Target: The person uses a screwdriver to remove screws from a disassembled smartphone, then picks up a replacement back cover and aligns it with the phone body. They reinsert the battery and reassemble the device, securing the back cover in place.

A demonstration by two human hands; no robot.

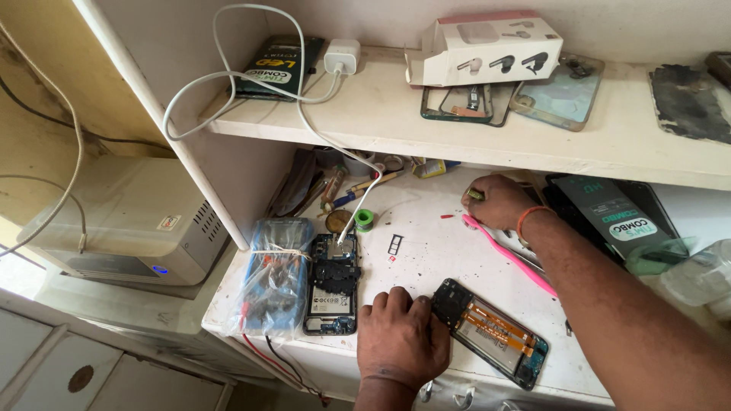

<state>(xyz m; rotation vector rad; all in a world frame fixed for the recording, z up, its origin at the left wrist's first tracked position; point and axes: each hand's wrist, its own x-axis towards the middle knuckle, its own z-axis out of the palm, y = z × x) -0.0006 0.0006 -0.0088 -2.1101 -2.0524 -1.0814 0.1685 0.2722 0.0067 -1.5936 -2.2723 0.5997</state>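
My left hand (402, 335) rests on the near edge of the white worktop, its fingers pressing the upper end of an opened phone frame (491, 331) with orange flex strips that lies slanted. My right hand (496, 202) is farther back near the shelf's underside, closed on a small yellowish-green item; what it is I cannot tell. A pink toothbrush (510, 255) lies under that wrist. A second opened phone (333, 283), with its circuit board showing and a white cable plugged in, lies left of my left hand. A small SIM tray (394, 244) sits between the phones.
A multimeter wrapped in plastic (276, 275) lies at the worktop's left end. Tools and a green tape roll (365, 220) crowd the back. The shelf above (396, 125) holds a white charger (342, 57), an earbud box (487, 47) and phone covers. A grey unit (122, 224) stands at left.
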